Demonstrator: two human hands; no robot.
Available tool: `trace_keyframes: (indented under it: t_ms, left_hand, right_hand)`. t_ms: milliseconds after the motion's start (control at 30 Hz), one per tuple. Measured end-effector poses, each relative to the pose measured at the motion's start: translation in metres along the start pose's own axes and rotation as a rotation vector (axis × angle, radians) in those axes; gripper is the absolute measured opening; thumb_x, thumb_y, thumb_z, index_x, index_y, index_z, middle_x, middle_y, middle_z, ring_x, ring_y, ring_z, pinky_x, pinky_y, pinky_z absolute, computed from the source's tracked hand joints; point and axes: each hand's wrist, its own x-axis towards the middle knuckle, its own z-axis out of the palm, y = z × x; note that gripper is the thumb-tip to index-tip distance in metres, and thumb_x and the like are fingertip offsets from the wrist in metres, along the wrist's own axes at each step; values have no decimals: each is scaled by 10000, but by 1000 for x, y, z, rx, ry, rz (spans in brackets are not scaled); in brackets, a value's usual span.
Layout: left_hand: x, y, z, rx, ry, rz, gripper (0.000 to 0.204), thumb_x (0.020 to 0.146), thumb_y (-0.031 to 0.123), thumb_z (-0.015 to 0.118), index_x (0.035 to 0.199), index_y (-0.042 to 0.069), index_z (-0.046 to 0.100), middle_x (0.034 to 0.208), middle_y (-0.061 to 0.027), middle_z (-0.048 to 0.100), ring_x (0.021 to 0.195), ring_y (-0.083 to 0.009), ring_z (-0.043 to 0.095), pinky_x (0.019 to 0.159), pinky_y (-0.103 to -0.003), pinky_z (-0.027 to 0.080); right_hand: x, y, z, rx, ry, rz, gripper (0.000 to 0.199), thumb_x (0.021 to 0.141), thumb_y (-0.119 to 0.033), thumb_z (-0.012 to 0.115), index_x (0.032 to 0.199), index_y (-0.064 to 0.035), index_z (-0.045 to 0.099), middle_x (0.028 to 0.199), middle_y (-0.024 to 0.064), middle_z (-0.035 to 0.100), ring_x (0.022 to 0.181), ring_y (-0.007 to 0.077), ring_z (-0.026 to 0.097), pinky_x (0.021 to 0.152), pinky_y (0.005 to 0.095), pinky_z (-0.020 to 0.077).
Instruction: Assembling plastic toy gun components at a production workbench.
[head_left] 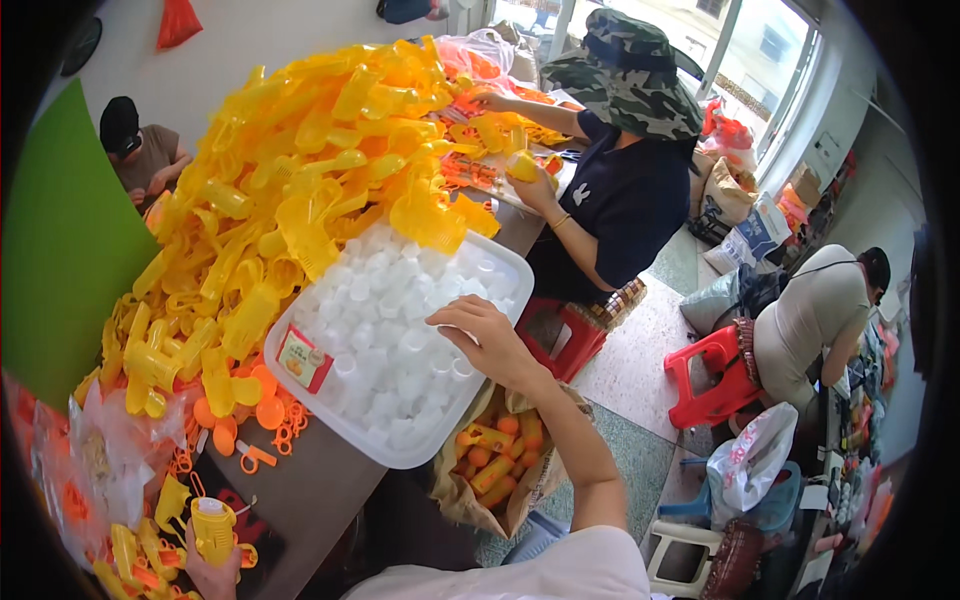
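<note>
My left hand (212, 575), low at the left, is wrapped round an upright yellow plastic cylinder (212, 528) with a pale top, like a small bottle or toy body. Stretched over a white plastic tray (522, 268), my right hand (487, 338) hovers at the small translucent white caps (390, 330) that fill it. Its fingers are loosely bent and apart from the palm, with no object visible in them. A small card with a red border (304, 358) lies on the caps. Around my left hand are yellow parts (172, 500) and orange pieces (255, 458).
A tall heap of yellow plastic parts (300, 180) rises behind the tray. Below the tray stands an open sack (440, 485) of orange and yellow pieces. A co-worker in a camouflage hat (630, 75) handles yellow parts across the table; other people sit further off. Red stools (715, 375) stand right.
</note>
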Motion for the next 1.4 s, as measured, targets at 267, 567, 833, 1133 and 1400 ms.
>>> trace_keyframes:
  t_ms: [267, 567, 833, 1133, 1400]
  left_hand:
    - [11, -17, -2, 94, -37, 91, 806, 638, 21, 760, 1367, 16, 418, 1155, -133, 599, 1027, -215, 611, 906, -324, 477]
    - [37, -1, 12, 159, -116, -105, 839, 631, 48, 772, 1380, 25, 395, 1182, -127, 591, 1071, -218, 594, 947, -332, 459]
    - [33, 46, 19, 252, -209, -334, 830, 639, 78, 769, 1376, 16, 394, 1172, -131, 597, 1071, -232, 597, 958, -329, 447]
    - [27, -67, -16, 90, -155, 142, 838, 635, 94, 776, 1374, 4, 390, 1167, -146, 604, 1067, -238, 605, 949, -337, 458]
    - [20, -34, -15, 413, -145, 184, 828, 614, 83, 772, 1354, -7, 411, 1144, -161, 623, 1034, -238, 629, 918, -334, 481]
  right_hand:
    - [-13, 31, 13, 79, 177, 141, 236, 841, -6, 643, 1070, -60, 658, 1047, 87, 656, 1016, 272, 590, 966, 377, 448]
    - [-14, 39, 31, -123, 174, 135, 265, 825, -28, 644, 1080, -98, 653, 1100, 58, 641, 1069, 254, 584, 1097, 485, 353]
    - [-17, 35, 23, -181, 196, 142, 259, 823, -25, 640, 1068, -106, 664, 1098, 31, 650, 1072, 230, 588, 1084, 476, 359]
    - [-12, 24, 20, -183, 208, 135, 233, 832, -27, 638, 1049, -106, 673, 1087, 25, 656, 1066, 225, 588, 1081, 471, 361]
    - [-9, 23, 17, -186, 215, 121, 211, 830, -26, 638, 1027, -93, 674, 1076, 31, 659, 1061, 234, 589, 1072, 474, 357]
